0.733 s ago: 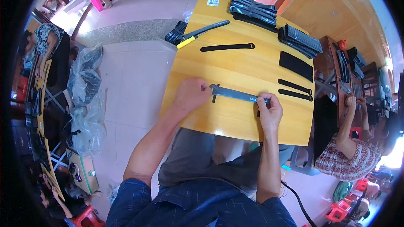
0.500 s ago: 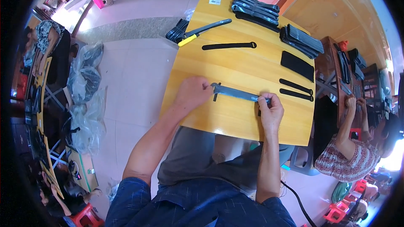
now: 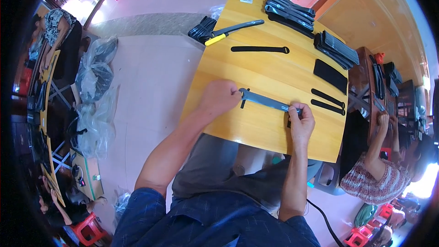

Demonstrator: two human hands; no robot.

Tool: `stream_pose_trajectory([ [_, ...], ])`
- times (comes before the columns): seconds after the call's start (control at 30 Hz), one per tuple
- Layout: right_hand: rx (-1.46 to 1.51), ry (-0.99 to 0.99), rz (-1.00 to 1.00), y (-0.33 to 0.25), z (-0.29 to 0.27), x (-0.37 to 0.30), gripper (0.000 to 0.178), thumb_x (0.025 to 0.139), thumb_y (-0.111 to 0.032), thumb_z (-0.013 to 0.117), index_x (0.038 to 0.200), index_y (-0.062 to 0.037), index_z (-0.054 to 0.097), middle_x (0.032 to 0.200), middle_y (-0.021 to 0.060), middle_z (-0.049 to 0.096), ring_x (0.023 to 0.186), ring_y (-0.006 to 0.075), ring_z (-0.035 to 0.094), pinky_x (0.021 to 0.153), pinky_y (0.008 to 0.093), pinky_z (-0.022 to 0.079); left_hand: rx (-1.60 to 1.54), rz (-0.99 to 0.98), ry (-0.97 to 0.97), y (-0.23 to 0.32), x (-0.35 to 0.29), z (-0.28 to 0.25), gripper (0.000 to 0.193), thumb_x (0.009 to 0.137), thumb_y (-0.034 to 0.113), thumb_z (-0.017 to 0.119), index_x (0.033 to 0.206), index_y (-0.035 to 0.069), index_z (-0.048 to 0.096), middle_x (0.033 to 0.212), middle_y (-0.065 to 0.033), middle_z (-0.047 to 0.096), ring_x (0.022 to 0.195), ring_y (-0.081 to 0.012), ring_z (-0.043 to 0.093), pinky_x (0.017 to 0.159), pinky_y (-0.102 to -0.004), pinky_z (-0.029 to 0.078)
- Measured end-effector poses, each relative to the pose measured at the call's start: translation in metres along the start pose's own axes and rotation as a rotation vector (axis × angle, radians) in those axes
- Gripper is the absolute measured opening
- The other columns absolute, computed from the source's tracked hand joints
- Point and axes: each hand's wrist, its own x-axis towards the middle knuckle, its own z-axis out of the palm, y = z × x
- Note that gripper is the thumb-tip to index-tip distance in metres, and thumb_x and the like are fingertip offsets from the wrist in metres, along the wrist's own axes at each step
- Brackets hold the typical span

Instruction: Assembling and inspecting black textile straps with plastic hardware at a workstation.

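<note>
Right fingers (image 3: 293, 111) pinch a grey strap (image 3: 267, 101); left fingers (image 3: 235, 92), its opposite end.

Held strap (image 3: 267, 101) at near middle of table (image 3: 270, 74), left hand (image 3: 222, 97) at left end, right hand (image 3: 302, 122) at right. Loose strap (image 3: 258, 49) behind, farther. Right side, far to near: bundled straps (image 3: 290, 10), strap stack (image 3: 336, 48), flat pad (image 3: 330, 76), two straps (image 3: 327, 98).

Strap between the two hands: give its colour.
Grey; the strap shows best in the head view.
</note>
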Motion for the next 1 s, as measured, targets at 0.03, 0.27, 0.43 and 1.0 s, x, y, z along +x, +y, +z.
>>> stream_pose_trajectory([
  [0.03, 0.000, -0.005, 0.000, -0.003, 0.001, -0.001, 0.008, 0.093, -0.010, 0.074, 0.097, -0.0036, 0.071, 0.076, -0.0059, 0.061, 0.067, 0.0031, 0.049, 0.060, 0.0205, 0.042, -0.026, 0.002, 0.020, -0.002, 0.000, 0.002, 0.022, 0.083, 0.025, 0.065, 0.079, 0.005, 0.073, 0.079, -0.0181, 0.071, 0.077, -0.0363, 0.070, 0.071, -0.0478, 0.055],
  [0.27, 0.022, -0.030, 0.035, -0.006, -0.001, -0.001, 0.006, 0.094, -0.008, 0.073, 0.098, -0.0036, 0.071, 0.079, -0.0052, 0.062, 0.071, 0.0034, 0.051, 0.063, 0.0203, 0.043, -0.058, 0.067, 0.069, -0.008, 0.001, 0.007, 0.021, 0.082, 0.023, 0.069, 0.077, 0.003, 0.070, 0.072, -0.0176, 0.068, 0.066, -0.0337, 0.068, 0.063, -0.0439, 0.053],
  [0.43, 0.024, -0.033, 0.016, -0.005, 0.000, -0.001, 0.006, 0.094, -0.008, 0.073, 0.098, -0.0036, 0.070, 0.080, -0.0050, 0.063, 0.070, 0.0034, 0.051, 0.063, 0.0205, 0.044, -0.057, 0.071, 0.066, -0.011, 0.002, 0.008, 0.019, 0.082, 0.021, 0.069, 0.076, 0.003, 0.070, 0.072, -0.0177, 0.068, 0.065, -0.0338, 0.067, 0.062, -0.0441, 0.052],
  [1.0, -0.009, -0.018, 0.028, -0.005, -0.001, 0.000, 0.007, 0.093, -0.009, 0.074, 0.096, -0.0043, 0.071, 0.078, -0.0067, 0.061, 0.068, 0.0025, 0.049, 0.061, 0.0203, 0.042, -0.060, 0.094, 0.050, -0.012, 0.005, 0.011, 0.019, 0.083, 0.021, 0.068, 0.080, 0.002, 0.072, 0.074, -0.0175, 0.069, 0.068, -0.0331, 0.068, 0.064, -0.0442, 0.053],
])
